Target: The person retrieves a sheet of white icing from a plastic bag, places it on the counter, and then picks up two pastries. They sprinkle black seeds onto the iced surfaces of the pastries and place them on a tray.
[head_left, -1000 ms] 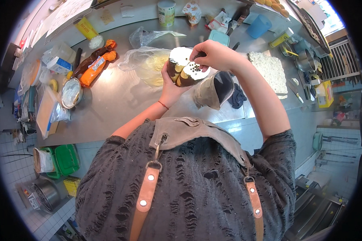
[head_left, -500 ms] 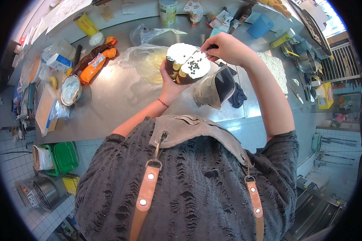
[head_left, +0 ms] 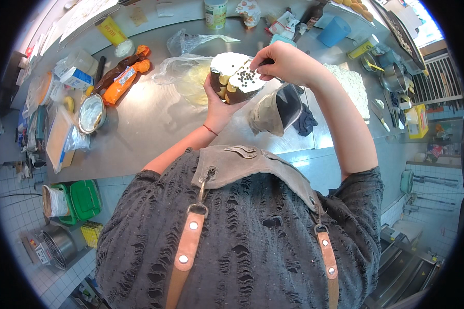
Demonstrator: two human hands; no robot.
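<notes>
While the left hand (head_left: 219, 110) cups two white-topped pastries from below, its fingers wrapped round their dark sides, the right hand (head_left: 287, 63) hangs over the nearer top, fingertips pinched closed on something dark, probably more of the small dark dots (head_left: 246, 78), though it is too small to be sure. The pastries are held up, pressed side by side, above the steel table (head_left: 139, 139), just left of an open pouch (head_left: 264, 118).

The work looks partway along: the right pastry (head_left: 237, 93) carries a thick scatter of dots over its white top, whereas the left pastry (head_left: 226, 63) shows only a stray few, so most of its surface appears to be left undotted.

By count, there are two pastries and one pouch, with one dark cloth (head_left: 305, 123) right beside it. One clear plastic bag (head_left: 176, 72) lies beyond the left hand. Farther off stand two yellow cylinders (head_left: 111, 32), one at each side, one blue cup (head_left: 335, 32), one white-smeared bowl (head_left: 104, 119), one orange packet (head_left: 119, 88) and one pale slab (head_left: 348, 90); the dots are too tiny to count exactly
</notes>
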